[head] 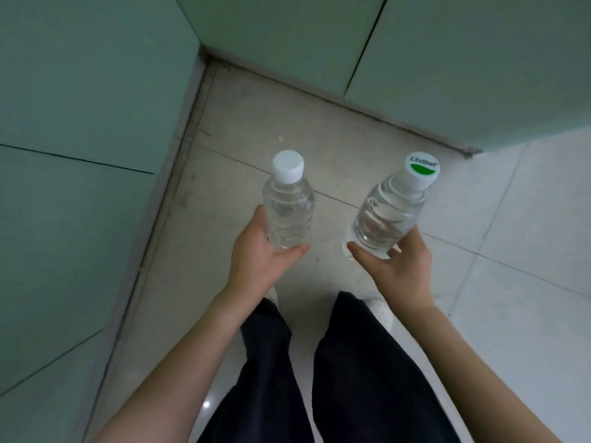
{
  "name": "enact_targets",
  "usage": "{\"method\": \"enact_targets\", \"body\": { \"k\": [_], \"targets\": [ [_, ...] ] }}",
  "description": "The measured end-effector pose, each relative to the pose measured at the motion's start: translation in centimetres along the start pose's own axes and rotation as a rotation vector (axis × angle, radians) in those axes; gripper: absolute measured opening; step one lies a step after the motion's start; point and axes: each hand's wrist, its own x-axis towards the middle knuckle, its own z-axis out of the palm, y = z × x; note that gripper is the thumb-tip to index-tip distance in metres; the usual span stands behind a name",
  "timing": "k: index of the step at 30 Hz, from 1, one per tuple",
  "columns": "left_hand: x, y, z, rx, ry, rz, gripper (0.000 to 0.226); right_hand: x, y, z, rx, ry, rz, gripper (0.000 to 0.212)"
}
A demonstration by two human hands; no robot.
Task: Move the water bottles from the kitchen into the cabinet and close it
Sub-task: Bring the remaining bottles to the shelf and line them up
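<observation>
While upright, 2 bottles (287, 215) (388, 215) within hands (256, 263) (403, 270)

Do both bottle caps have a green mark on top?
No, only the right bottle's cap shows a green mark; the left bottle's cap is plain white.

I hold both bare arms out in front of me, side by side and a little apart. My left hand (256, 257) is curled from below around a bottle (287, 215), thumb across its near side. My right hand (399, 266) cups a second bottle (387, 215) the same way, thumb stretched left beneath it.
</observation>
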Motion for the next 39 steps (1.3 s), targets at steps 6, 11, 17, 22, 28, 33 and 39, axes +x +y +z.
{"method": "enact_targets", "body": {
  "k": [6,11,17,22,28,33,39],
  "targets": [
    [-12.4,13.2,-12.2,-0.072,0.01,-0.14,0.051,-12.1,-15.9,-9.9,0.066,-0.009,0.049,0.049],
    [-21.3,25.3,-22.7,-0.06,0.073,-0.052,0.055,-21.1,-30.4,-17.6,0.079,-0.009,-0.095,0.043],
    [-30.1,36.7,-33.4,-0.051,0.203,0.128,0.053,-29.8,-44.5,-23.9,0.134,-0.012,-0.284,0.045],
    [-36.0,41.5,-39.1,-0.211,0.263,0.257,0.037,-34.0,-50.8,-26.0,0.187,-0.012,-0.408,0.049],
    [-40.3,41.1,-41.4,-0.375,0.315,0.2,0.038,-35.9,-54.3,-25.1,0.237,-0.165,-0.445,0.021],
    [-43.2,37.9,-39.4,-0.481,0.419,-0.031,0.042,-35.5,-53.8,-23.4,0.21,-0.404,-0.277,0.019],
    [-48.9,38.2,-34.4,-0.787,0.681,-0.202,0.053,-34.9,-53.2,-23.7,0.044,-0.708,-0.315,0.02]
  ]
}}
